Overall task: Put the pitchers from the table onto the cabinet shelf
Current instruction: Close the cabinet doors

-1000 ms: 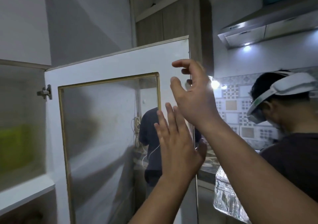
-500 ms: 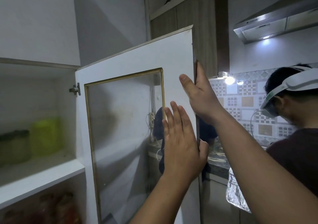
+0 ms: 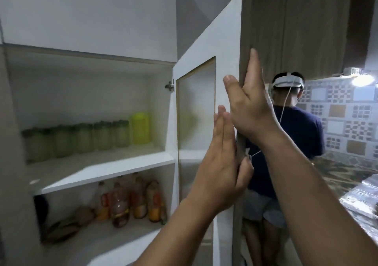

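Observation:
The white cabinet door (image 3: pixel 225 47) with a glass pane (image 3: pixel 196 112) stands swung wide open. My left hand (image 3: pixel 218 171) lies flat on its inner face, thumb hooked round the free edge. Higher up, my right hand (image 3: pixel 249 106) clasps the same edge, fingers behind it and thumb in front. Inside, the white upper shelf (image 3: pixel 98 167) carries a row of several green-lidded jars (image 3: pixel 81 137) and a tall yellow-green plastic container (image 3: pixel 140 127) at the right end. The table is out of view, and neither hand holds a pitcher.
The lower shelf holds several bottles (image 3: pixel 133 200) and brownish packets. Another person (image 3: pixel 296 132) wearing a headset stands close behind the door, facing away. A wood-grain wall cabinet (image 3: pixel 306 20) hangs above. A patterned counter (image 3: pixel 347 171) with foil (image 3: pixel 364 200) lies to the right.
The door has swung further open, exposing both shelves. My right hand went from hovering open to clasping the door's edge. My view has turned left towards the cabinet.

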